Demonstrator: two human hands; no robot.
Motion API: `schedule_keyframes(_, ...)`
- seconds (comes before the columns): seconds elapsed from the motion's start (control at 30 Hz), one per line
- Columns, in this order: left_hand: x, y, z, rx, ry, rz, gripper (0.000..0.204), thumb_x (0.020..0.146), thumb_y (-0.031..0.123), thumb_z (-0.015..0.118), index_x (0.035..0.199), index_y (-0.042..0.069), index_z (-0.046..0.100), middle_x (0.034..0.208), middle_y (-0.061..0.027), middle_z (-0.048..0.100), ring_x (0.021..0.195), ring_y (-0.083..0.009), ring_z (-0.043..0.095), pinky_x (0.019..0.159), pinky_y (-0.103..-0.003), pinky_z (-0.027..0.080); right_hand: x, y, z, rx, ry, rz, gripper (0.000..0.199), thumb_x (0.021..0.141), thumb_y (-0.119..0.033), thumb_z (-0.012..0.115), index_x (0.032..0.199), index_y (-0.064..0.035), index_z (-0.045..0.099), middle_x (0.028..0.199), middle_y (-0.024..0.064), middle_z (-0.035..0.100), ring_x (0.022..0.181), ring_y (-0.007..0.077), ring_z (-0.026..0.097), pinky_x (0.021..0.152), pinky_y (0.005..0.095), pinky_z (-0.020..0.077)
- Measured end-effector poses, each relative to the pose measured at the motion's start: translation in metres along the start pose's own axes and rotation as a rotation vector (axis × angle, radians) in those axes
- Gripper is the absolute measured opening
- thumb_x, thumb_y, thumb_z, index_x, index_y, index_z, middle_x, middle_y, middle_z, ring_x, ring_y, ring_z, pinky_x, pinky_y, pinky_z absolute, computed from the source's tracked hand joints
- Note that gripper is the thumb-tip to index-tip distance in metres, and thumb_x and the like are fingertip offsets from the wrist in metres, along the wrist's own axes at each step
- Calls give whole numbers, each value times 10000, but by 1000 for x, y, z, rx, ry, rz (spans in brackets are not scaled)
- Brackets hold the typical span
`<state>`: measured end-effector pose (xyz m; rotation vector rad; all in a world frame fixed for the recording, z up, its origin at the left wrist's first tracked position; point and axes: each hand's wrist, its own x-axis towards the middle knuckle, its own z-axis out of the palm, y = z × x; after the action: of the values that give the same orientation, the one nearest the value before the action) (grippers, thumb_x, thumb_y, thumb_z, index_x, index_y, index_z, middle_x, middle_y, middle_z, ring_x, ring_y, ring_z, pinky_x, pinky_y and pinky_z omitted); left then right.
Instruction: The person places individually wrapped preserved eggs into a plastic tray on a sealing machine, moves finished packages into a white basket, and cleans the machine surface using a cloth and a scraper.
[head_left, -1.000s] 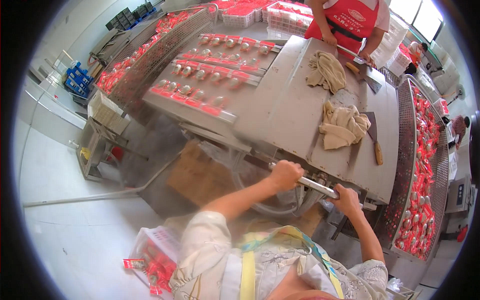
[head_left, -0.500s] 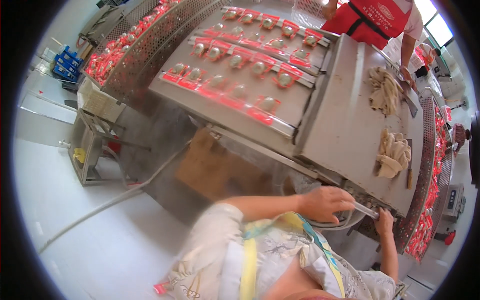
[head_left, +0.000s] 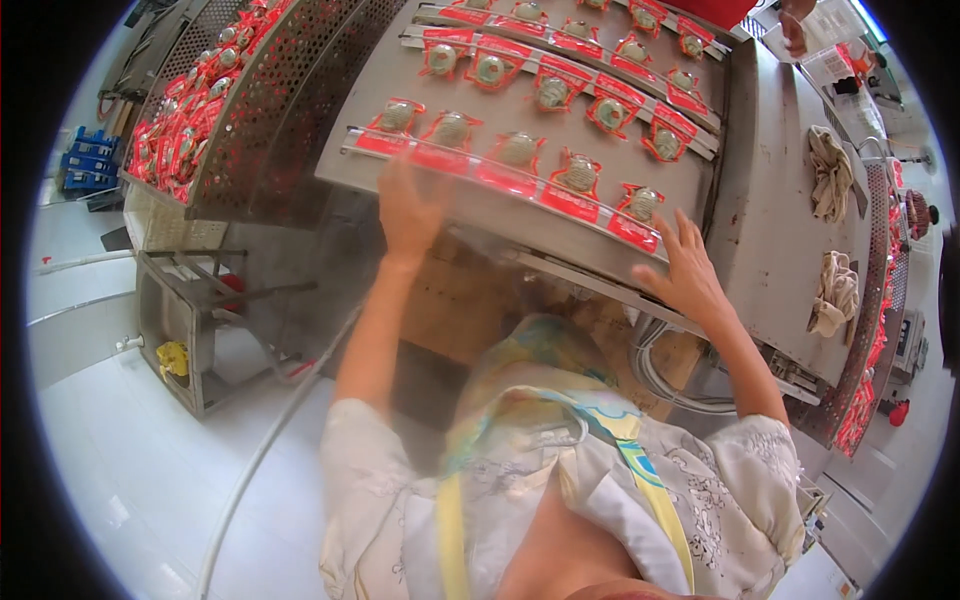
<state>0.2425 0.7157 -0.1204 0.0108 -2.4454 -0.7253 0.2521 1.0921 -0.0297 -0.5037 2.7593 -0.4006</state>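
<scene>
My left hand [head_left: 408, 215] is at the front edge of the metal sealing table [head_left: 345, 176], by the red ends of the left packets. Motion smears its fingers, so its grip is unclear. Near the row's right end, my right hand [head_left: 686, 272] is open, fingers spread, apparently holding nothing. Between the hands lies the front row of red-and-clear packets, such as one middle packet [head_left: 518, 150], each with a round greenish lump. Their red ends face me along the front edge. Farther rows of like packets lie along metal bars [head_left: 572, 72].
Left stands a perforated metal bin [head_left: 255, 110] heaped with red packets; another perforated bin [head_left: 868, 350] curves along the right. Two beige cloths [head_left: 835, 292] lie on the right-hand metal surface [head_left: 765, 200]. Cables [head_left: 650, 375] hang below. A co-worker's hand [head_left: 793, 32] shows at the far right.
Both hands have left the metal bar they held at the lower right. My left hand has moved far left, my right toward the front row. The view has shifted closer to the packets.
</scene>
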Motion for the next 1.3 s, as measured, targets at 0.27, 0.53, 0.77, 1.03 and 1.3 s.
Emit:
schedule_keyframes(0.27, 73, -45, 24, 511, -335, -124, 1193, 477, 814, 624, 1398, 128, 299, 1306, -326, 322, 1153, -491, 384, 955, -571, 284, 124, -67, 78, 87, 264, 411, 883, 675, -684, 606, 1354, -162, 393, 1444, 253, 197, 1267, 492, 263, 1006, 526, 301)
schedule_keyframes(0.53, 115, -37, 45, 255, -668, -42, 842, 552, 558, 742, 1257, 170, 492, 1108, -160, 484, 1024, -348, 501, 869, -458, 409, 164, -72, 65, 157, 391, 329, 599, 610, -446, 769, 1013, -46, 577, 1192, 189, 451, 1092, 377, 441, 881, 445, 413)
schedule_keyframes(0.77, 129, -62, 79, -766, -825, -354, 955, 621, 485, 764, 1376, 97, 327, 1317, -132, 457, 1147, -226, 489, 946, -378, 402, 177, -66, 41, 685, 220, 413, 591, 702, -426, 732, 1059, 7, 545, 1140, 155, 502, 1068, 248, 484, 904, 350, 397)
schedule_keyframes(1.03, 119, -32, 90, -1191, -1094, -823, 832, 630, 329, 793, 1269, -42, 410, 1159, -159, 550, 1060, -212, 530, 933, -320, 406, 180, -91, 57, 1537, -208, 403, 558, 867, -371, 556, 1278, -17, 427, 1027, 63, 565, 812, 149, 573, 628, 273, 499)
schedule_keyframes(1.3, 254, -148, -23, -1282, -735, -588, 664, 641, 252, 806, 1169, 14, 482, 1021, -82, 591, 941, -143, 555, 856, -298, 443, 311, -209, 3, 1874, -222, 179, 633, 746, -339, 656, 1254, -29, 441, 976, 113, 592, 706, 205, 612, 577, 332, 522)
